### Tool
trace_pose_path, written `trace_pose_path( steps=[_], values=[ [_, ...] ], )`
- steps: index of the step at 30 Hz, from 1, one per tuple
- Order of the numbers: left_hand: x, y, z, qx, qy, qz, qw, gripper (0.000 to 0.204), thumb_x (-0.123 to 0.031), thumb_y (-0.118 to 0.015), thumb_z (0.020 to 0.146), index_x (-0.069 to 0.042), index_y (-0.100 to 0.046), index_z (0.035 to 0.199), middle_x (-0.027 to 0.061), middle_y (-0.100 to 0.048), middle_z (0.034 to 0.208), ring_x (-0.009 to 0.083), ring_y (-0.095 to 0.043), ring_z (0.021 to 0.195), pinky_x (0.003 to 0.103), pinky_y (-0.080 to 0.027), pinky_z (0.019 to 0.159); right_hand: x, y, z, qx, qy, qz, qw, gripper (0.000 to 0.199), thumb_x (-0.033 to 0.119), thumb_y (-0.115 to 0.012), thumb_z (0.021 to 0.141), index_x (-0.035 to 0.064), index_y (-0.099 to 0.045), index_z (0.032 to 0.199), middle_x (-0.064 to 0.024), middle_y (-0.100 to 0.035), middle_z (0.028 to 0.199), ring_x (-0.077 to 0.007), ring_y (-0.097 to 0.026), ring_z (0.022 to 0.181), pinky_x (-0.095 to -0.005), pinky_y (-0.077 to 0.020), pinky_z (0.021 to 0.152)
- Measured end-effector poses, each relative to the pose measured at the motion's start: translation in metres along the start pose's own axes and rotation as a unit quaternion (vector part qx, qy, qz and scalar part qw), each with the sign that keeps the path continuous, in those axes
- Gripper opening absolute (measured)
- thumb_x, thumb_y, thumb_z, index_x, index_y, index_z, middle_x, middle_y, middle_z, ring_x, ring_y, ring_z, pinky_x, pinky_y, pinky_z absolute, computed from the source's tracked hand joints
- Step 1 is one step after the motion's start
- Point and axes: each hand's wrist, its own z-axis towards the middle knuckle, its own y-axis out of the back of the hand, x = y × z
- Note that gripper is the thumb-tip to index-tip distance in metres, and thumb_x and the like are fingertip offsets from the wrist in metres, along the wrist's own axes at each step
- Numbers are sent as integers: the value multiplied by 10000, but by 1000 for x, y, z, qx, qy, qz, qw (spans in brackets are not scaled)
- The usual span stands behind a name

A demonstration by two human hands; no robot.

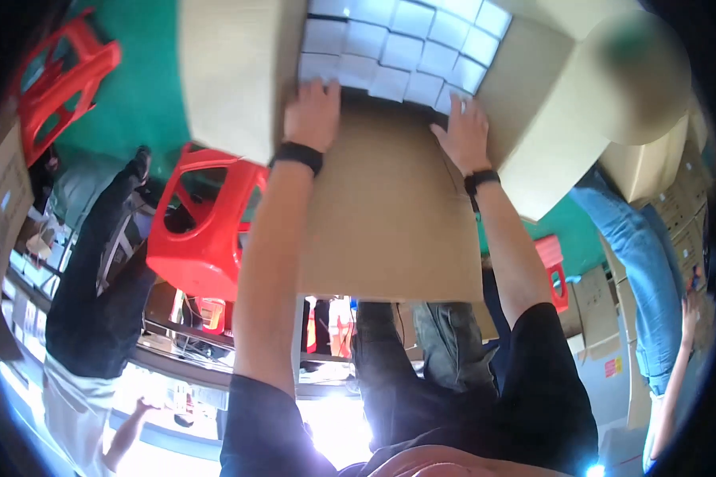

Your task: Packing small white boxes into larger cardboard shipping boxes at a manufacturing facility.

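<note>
A large open cardboard carton point(386, 207) stands in front of me, its near flap folded out toward my body. Rows of small white boxes point(402, 52) fill the inside. At the near left corner of the opening, my left hand point(313, 117) reaches in, its fingers stretched to the closest row of white boxes. My right hand point(464, 137) is at the near right corner, fingers spread and thumb apart, with its tips by the white boxes. Neither hand grasps anything that I can see. Both wrists wear black bands.
Side flaps point(231, 75) stick out on both sides of the carton. A red plastic stool point(195, 262) stands close on the left, another red stool point(68, 79) farther off. People stand at left and right. Cardboard cartons point(597, 306) are stacked at right on a green floor point(147, 56).
</note>
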Motion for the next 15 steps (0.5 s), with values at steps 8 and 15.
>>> trace_pose_path(
  steps=[8,15],
  values=[
    [-40,111,-233,-205,239,-319,894,217,-165,-524,912,-90,-597,1101,168,-676,957,367,-661,871,505,-540,723,-40,94,-126,161,111,58,979,293,240,-554,935,26,-547,1134,-237,-643,993,-441,-612,925,-521,-497,780],
    [-150,4,-562,-246,580,-507,587,300,-155,-566,863,-82,-608,1151,234,-670,1060,414,-639,1000,497,-513,866,-27,145,-208,253,219,-89,938,365,317,-604,922,26,-614,1142,-214,-681,1061,-394,-656,967,-462,-525,821]
  ],
)
